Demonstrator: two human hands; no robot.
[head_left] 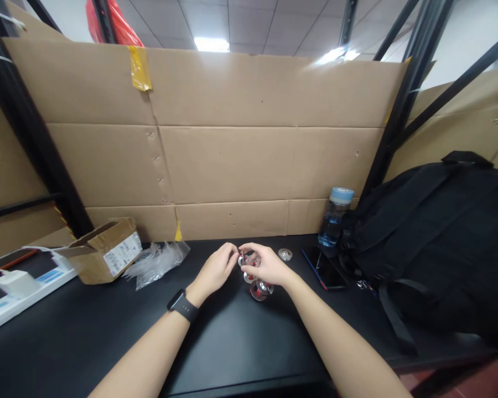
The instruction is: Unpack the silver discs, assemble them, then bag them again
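Note:
At the middle of the black table, my left hand (221,264) has its fingers pinched together beside my right fingertips; what they hold, if anything, is too small to make out. My right hand (266,264) curls round a small clear-and-red round piece (243,260), which looks like a little spool. Under and just below that hand are more such pieces, among them a shiny clear-and-red one (260,289) on the table. Apart from these, a clear round disc (285,254) lies to the right of my right hand.
Crumpled clear plastic bags (160,262) and an open cardboard box (112,251) are on the left, beside a white power strip (33,293). To the right stand a blue-capped bottle (335,218), a dark phone (326,268) and a black backpack (435,237). A cardboard wall (228,166) closes the back.

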